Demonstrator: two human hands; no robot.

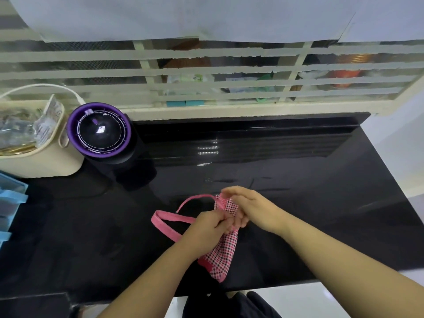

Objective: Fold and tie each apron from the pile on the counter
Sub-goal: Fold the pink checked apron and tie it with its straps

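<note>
A folded pink checked apron (pixel 223 253) lies as a narrow bundle on the black counter (pixel 298 203), near its front edge. Its pink strap (pixel 169 220) loops out to the left. My left hand (pixel 210 226) pinches the strap at the middle of the bundle. My right hand (pixel 247 206) lies over the bundle's far end, its fingers curled round the fabric and strap there. Where the strap crosses the bundle is hidden under both hands.
A black appliance with a purple rim (pixel 99 129) stands at the back left, beside a cream basket (pixel 46 161) of packets. Blue plastic trays (pixel 11 203) sit at the left edge. A barred window (pixel 218 72) runs behind the counter. Dark cloth (pixel 229 304) hangs below the counter's front edge.
</note>
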